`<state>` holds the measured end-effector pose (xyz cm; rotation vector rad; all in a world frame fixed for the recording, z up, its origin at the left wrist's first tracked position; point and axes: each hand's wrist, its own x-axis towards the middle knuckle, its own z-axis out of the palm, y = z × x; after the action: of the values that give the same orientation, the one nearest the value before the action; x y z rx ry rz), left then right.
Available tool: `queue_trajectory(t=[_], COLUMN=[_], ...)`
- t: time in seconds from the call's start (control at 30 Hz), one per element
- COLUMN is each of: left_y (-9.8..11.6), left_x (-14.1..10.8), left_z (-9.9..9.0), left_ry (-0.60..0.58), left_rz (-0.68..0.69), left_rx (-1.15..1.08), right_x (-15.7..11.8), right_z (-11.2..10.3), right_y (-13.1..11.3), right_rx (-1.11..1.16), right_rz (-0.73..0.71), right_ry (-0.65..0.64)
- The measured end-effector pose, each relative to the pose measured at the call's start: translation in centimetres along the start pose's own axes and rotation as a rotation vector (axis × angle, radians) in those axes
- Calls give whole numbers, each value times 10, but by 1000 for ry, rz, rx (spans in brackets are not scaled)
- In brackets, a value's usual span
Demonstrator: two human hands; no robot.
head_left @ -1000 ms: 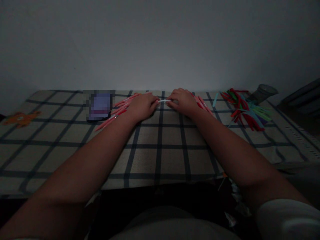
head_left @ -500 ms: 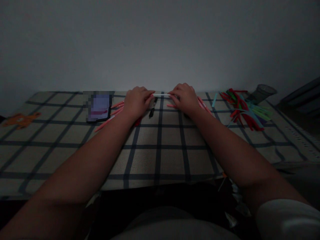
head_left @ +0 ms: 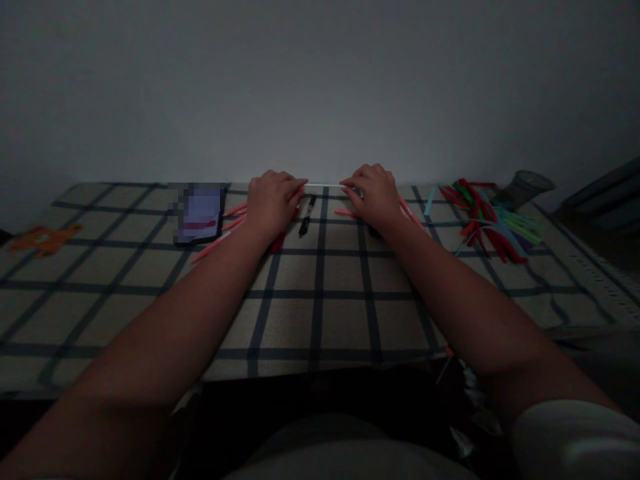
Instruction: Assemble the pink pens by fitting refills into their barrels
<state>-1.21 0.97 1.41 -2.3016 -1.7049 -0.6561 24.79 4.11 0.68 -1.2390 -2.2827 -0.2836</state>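
dim light, checked-cloth desk point(head_left: 345, 320) | left hand point(head_left: 270, 203) and right hand point(head_left: 377, 200): pinched on thin white strip point(head_left: 324, 185), level between them, beyond black pen point(head_left: 305, 225) | judged: matched light grip both sides should prevent kinks

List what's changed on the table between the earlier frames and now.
Left hand and right hand moved slightly apart and toward the wall, exposing more of the thin white stick both hold. A black pen came into view. Unchanged: grip on the stick, coloured strips, orange piece.
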Motion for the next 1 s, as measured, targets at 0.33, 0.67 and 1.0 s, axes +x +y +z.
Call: queue_trajectory(t=[0.33, 0.67, 1.0], left_y=[3, 1, -1], left_x=[0, 0, 2], left_z=[-4, -2, 3], left_ry=[11, 48, 30], left_rz=[-9, 8, -2], left_rx=[-9, -37, -14], right_x=[0, 1, 0], right_z=[-2, -6, -3], right_y=[0, -3, -2], right_rx=[10, -10, 14], right_rz=[2, 8, 7], right_ry=[-25, -45, -15])
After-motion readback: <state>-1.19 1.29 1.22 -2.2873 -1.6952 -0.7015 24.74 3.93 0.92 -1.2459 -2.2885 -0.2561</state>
